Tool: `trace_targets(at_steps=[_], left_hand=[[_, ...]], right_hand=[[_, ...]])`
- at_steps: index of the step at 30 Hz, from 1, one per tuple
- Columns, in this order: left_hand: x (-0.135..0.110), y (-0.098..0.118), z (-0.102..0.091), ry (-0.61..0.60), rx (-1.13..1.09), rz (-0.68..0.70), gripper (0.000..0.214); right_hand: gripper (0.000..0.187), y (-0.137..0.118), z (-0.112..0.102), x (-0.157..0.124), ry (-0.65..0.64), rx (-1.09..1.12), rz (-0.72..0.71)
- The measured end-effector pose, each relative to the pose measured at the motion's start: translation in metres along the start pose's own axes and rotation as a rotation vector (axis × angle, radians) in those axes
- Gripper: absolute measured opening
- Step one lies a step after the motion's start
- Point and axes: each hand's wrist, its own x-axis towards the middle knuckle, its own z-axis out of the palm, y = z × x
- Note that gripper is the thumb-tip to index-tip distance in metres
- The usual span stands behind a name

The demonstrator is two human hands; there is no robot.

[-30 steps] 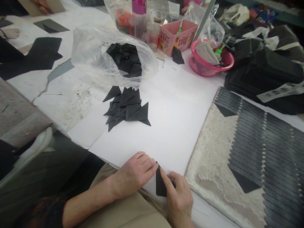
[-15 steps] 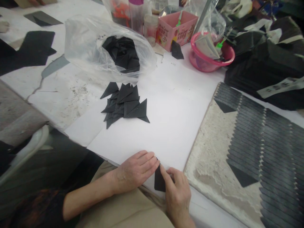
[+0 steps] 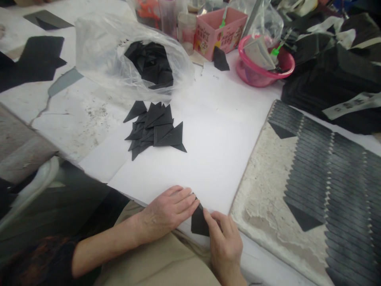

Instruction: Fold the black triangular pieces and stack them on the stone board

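Note:
At the table's near edge, my left hand (image 3: 171, 210) has its fingers close together and bent over the upper corner of a small black sheet piece (image 3: 199, 222), holding it against the white paper. Its thumb is hidden. My right hand (image 3: 224, 238) pinches the same piece along its right edge, index fingertip on top and the other fingers curled in. The piece lies flat or nearly so, partly covered by both hands. Ahead of them, a loose heap of black pointed pieces (image 3: 156, 129) rests on the white paper (image 3: 208, 155).
A clear plastic bag (image 3: 98, 55) holds more black pieces. Beyond stand a pink box (image 3: 205, 37) and a pink basin (image 3: 256, 77). To the right, a pale board (image 3: 262, 171) carries overlapping rows of dark pieces (image 3: 309, 167). Black bundles (image 3: 333, 79) sit behind it.
My right hand has slid slightly right along the edge of the black piece, and more of the piece shows between my hands. The view has shifted a little.

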Motion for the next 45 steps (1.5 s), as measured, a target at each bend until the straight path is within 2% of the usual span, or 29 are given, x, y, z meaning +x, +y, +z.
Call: trace_targets(at_steps=[9,15,24,30,34,37,45], left_hand=[[-0.001,0.011,0.005,-0.020,0.076,-0.003,0.029],[-0.001,0.010,0.009,-0.011,0.014,0.061,0.028],[-0.001,0.013,0.005,-0.056,0.038,0.039,0.033],[0.002,0.017,0.006,-0.063,0.070,0.032,0.033],[0.005,0.020,0.007,-0.035,0.072,0.081,0.028],[0.006,0.022,0.007,-0.058,0.075,0.099,0.031],[0.004,0.025,0.009,-0.101,0.103,0.063,0.036]], right_hand=[[0.030,-0.004,0.001,-0.001,-0.014,0.006,0.000],[0.030,-0.005,0.002,-0.001,-0.024,0.006,0.010],[0.026,0.005,-0.006,-0.015,0.012,0.017,-0.007],[0.027,0.002,-0.006,-0.011,-0.015,0.022,-0.004],[0.027,-0.001,-0.007,-0.010,-0.022,0.023,0.023],[0.027,-0.001,-0.008,-0.011,-0.021,0.022,0.033],[0.017,0.004,-0.016,-0.020,0.035,0.017,0.053]])
